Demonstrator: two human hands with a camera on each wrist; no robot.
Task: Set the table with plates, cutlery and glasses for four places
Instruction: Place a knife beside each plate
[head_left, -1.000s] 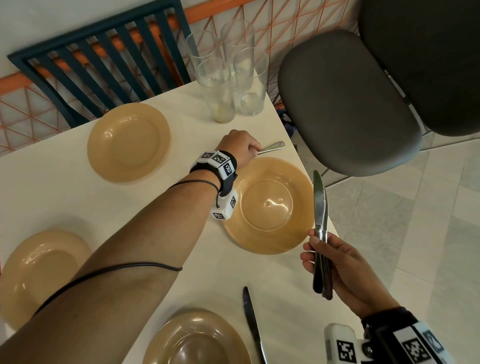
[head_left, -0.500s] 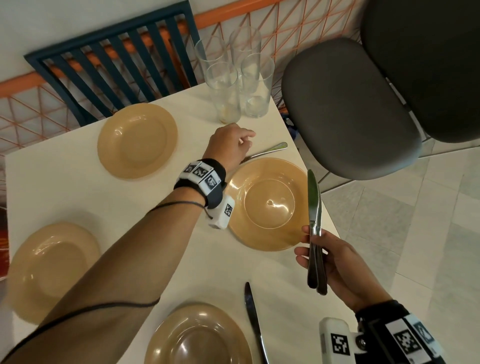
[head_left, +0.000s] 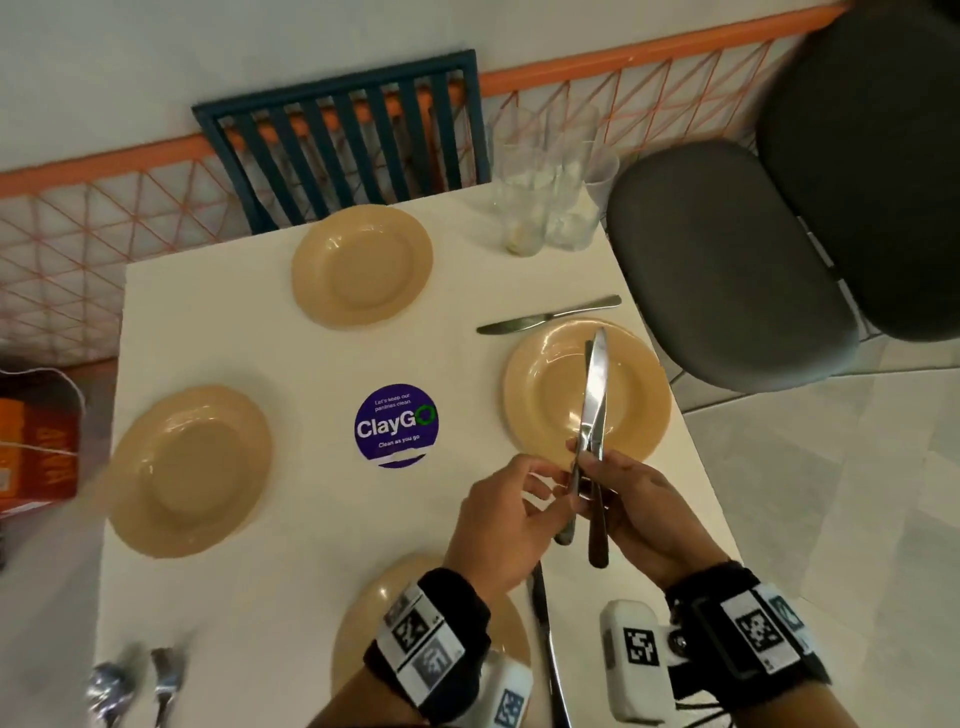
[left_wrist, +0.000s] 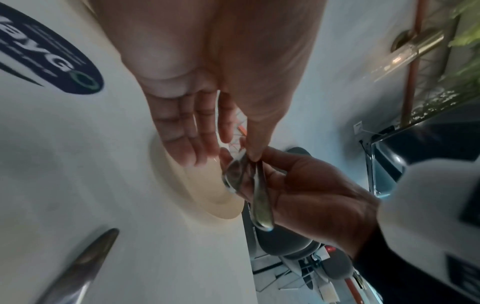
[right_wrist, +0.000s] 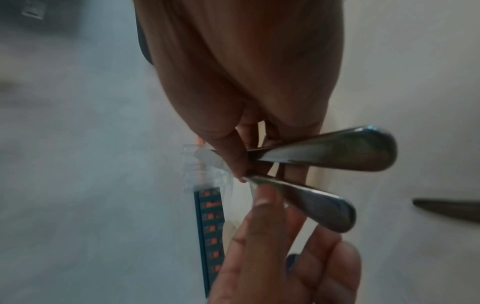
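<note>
A: The 2 knives (head_left: 592, 405) look like polished metal, bright and smooth?
B: Yes. The 4 plates (head_left: 644, 374) are glossy tan, plastic-looking. The table (head_left: 291, 519) is matt white, and the glasses (head_left: 545, 202) are clear.

you're looking down on a white table (head_left: 249, 597) with a round purple sticker (head_left: 397, 425). a blue slatted chair (head_left: 343, 135) stands at its far edge, a grey padded chair (head_left: 727, 260) at its right. an orange lattice railing (head_left: 104, 213) lines the pale wall (head_left: 156, 67); the floor (head_left: 841, 493) is light tile.
</note>
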